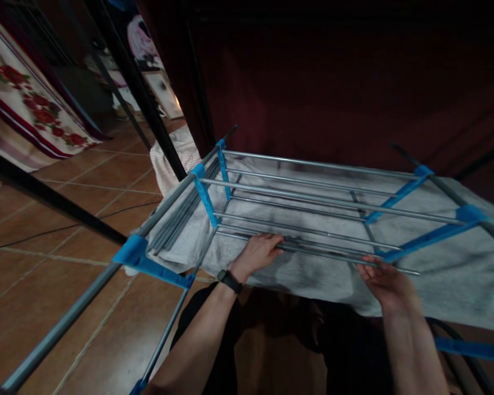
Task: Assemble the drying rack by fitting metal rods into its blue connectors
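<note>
A rack of grey metal tubes joined by blue plastic brackets [206,195] lies over a pale cloth. My left hand [257,255], with a dark watch on its wrist, is closed around the left part of a loose-looking grey metal tube [321,253]. Toward the tube's right end, my right hand [389,281] has its fingers curled on it from below. This tube runs along the rack's near side, close to a right-hand blue bracket [432,242]; its right tip sticks out past my fingers. The left end is hidden by my left hand.
Several loose tubes [185,211] lie bundled on the grey cloth [313,282] at the left. A long side tube [66,318] reaches toward me over the tiled floor [102,219]. Behind the rack stands a dark red panel [333,93]. A flowered cloth [37,99] hangs at far left.
</note>
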A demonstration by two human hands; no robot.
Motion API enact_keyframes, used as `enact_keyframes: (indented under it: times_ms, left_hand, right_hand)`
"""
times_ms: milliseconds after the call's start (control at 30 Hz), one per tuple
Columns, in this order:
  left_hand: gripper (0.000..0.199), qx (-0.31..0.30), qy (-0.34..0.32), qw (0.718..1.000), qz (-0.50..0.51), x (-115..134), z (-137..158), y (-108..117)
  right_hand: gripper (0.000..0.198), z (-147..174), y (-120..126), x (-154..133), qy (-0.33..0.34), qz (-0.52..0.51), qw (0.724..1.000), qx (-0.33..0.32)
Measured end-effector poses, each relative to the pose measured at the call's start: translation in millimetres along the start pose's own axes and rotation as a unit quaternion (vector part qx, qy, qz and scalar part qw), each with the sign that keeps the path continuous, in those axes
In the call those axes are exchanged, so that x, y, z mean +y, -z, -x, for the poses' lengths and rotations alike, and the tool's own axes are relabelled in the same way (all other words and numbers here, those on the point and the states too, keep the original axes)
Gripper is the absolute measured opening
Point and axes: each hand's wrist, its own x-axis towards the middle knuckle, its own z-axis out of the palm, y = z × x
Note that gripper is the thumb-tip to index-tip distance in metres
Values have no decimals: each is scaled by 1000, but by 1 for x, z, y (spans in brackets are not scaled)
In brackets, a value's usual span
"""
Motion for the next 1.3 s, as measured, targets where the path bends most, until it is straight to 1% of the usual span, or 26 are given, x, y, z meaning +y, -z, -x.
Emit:
enact_keyframes:
  times_ms: [100, 167, 233, 333, 400, 600, 767, 833, 933, 1067, 1200, 1300]
  left_hand:
    - [20, -6, 9, 1000, 8, -4, 1, 4]
    - [17, -11, 5, 1000, 7, -6, 2, 5]
    - [15, -11, -4, 1000, 4, -7, 2, 4]
    - [17, -12, -8, 1000, 2, -7, 3, 0]
    - [19, -16, -5, 1000, 11, -8, 2, -2]
    - [22, -30, 17, 998, 54, -13, 2, -3]
    - [15, -27, 14, 998, 47, -13, 2, -3]
    - [15, -22, 17, 999, 46, -11, 3, -1]
    - [19, -22, 11, 999, 47, -10, 3, 3]
    - [21, -37, -5, 997, 71, -16, 0, 5]
    - [21, -48, 49, 994, 82, -26, -6, -1]
    - [23, -35, 52, 994, 84, -32, -8, -6]
  right_hand:
    - [23, 3, 7, 6, 32, -3, 999, -35]
    - [20, 4, 13, 14, 38, -6, 998, -48]
    - [21, 4, 18, 20, 16, -8, 999, -45]
    - [25, 2, 21, 23, -23, -13, 1000, -12]
    - [26, 1, 19, 22, -28, -15, 999, -5]
    - [22, -3, 16, 24, -15, 1, 999, -39]
    - [22, -7, 18, 29, -12, -10, 998, -54]
    - [22, -5, 17, 30, -11, -16, 998, -63]
    - [21, 1, 13, 32, -11, -33, 997, -72]
    - [15, 10, 5, 33, 1, -70, 994, -81]
    - [12, 14, -1, 33, 12, -98, 991, -86]
    - [14, 13, -3, 34, 6, -101, 991, -86]
